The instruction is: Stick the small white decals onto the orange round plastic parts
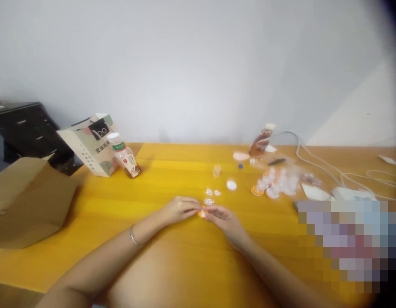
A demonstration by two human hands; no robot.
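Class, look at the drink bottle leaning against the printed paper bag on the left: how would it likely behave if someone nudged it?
The bottle stands tilted against the paper bag, so a nudge would probably tip it. Its round body would likely roll on the smooth table. Mostly full, it probably feels fairly heavy.

Soft even daylight, overall blur, dark vignette at right.

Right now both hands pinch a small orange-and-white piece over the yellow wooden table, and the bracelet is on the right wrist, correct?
Not quite. The head view shows the thin silver bracelet on the left wrist, not the right. The rest holds: the left hand and right hand meet at the small orange-and-white piece over the yellow wooden table.
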